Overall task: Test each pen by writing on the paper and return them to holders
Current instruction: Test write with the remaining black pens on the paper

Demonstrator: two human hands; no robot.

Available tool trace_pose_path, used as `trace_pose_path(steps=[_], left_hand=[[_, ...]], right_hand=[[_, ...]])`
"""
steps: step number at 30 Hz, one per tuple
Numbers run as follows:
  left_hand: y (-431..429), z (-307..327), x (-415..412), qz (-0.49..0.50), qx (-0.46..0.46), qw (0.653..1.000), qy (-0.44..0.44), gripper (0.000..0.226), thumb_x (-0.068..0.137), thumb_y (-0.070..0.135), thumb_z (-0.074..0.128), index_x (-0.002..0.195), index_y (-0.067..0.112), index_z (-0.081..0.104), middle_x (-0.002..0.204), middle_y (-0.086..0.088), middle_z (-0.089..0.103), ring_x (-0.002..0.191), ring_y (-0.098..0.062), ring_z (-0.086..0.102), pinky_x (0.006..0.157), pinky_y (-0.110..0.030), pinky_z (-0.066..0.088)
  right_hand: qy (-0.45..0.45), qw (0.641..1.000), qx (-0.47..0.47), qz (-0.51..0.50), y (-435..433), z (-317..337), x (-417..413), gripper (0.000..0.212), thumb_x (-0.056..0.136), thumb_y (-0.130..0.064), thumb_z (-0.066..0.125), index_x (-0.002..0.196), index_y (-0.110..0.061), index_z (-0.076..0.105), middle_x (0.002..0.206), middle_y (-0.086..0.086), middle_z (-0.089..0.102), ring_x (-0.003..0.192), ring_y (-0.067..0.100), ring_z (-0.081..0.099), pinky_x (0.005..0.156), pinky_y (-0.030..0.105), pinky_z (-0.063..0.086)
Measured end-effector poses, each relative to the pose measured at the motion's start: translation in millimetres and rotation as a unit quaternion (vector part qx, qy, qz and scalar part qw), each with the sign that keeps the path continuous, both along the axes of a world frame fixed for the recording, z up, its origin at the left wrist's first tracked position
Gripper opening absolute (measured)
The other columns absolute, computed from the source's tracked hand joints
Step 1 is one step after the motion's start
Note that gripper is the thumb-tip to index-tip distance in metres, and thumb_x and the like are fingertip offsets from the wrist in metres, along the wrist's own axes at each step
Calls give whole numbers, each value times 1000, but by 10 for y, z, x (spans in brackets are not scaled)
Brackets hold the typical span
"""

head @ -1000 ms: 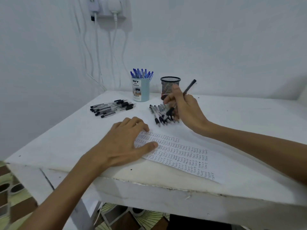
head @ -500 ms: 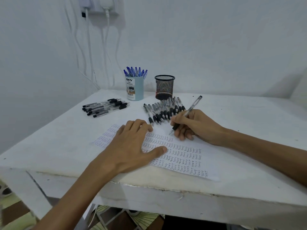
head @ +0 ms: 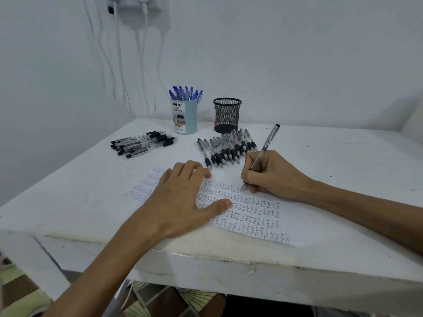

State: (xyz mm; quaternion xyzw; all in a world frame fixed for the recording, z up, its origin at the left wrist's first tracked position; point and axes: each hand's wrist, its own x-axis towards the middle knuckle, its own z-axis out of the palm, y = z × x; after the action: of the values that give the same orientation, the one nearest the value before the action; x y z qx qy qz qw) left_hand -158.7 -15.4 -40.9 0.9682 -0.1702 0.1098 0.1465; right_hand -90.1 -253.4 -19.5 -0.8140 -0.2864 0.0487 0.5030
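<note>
On the tabletop (head: 343,170) the paper (head: 256,216) was mostly filled with TEST rows, left hand (head: 180,197) spread flat on it, right hand (head: 272,177) pinched a black pen (head: 266,145) tip-down on the sheet, blue cup (head: 185,120) full, mesh cup (head: 226,115) looked empty, two loose pen piles (head: 226,149) lay unreturned, so maybe half done.

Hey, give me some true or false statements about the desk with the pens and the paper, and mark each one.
1. The right hand holds a pen with its tip on the paper. True.
2. The black mesh holder is full of pens. False: no pens stick out of it.
3. The left hand lies flat on the paper. True.
4. The light blue holder has nothing in it. False: blue pens stand in it.
</note>
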Motion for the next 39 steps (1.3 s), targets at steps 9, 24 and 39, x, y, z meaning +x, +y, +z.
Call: trace_pose_path(steps=[9, 24, 39], left_hand=[[-3, 1, -10, 2, 4, 1000, 4, 85, 79, 92, 25, 140, 35, 41, 138, 19, 36, 128, -5, 31, 115, -38, 32], [-11, 20, -20, 1, 3, 1000, 8, 87, 78, 92, 23, 140, 35, 41, 139, 18, 37, 129, -6, 32, 115, -39, 33], [-7, 21, -19, 3, 9, 1000, 11, 90, 77, 94, 21, 141, 34, 41, 140, 17, 37, 129, -7, 32, 116, -40, 34]], right_hand=[[-13, 1000, -1, 18, -2, 3, -11, 11, 88, 4, 65, 78, 3, 61, 61, 18, 64, 58, 23, 56, 58, 27, 45], [-9, 1000, -12, 3, 17, 13, 12, 10, 88, 7, 62, 78, 9, 59, 55, 13, 62, 48, 15, 49, 50, 19, 39], [-19, 999, -17, -21, 33, 15, 13, 10, 87, 4, 63, 79, 9, 59, 54, 12, 63, 45, 12, 46, 48, 15, 37]])
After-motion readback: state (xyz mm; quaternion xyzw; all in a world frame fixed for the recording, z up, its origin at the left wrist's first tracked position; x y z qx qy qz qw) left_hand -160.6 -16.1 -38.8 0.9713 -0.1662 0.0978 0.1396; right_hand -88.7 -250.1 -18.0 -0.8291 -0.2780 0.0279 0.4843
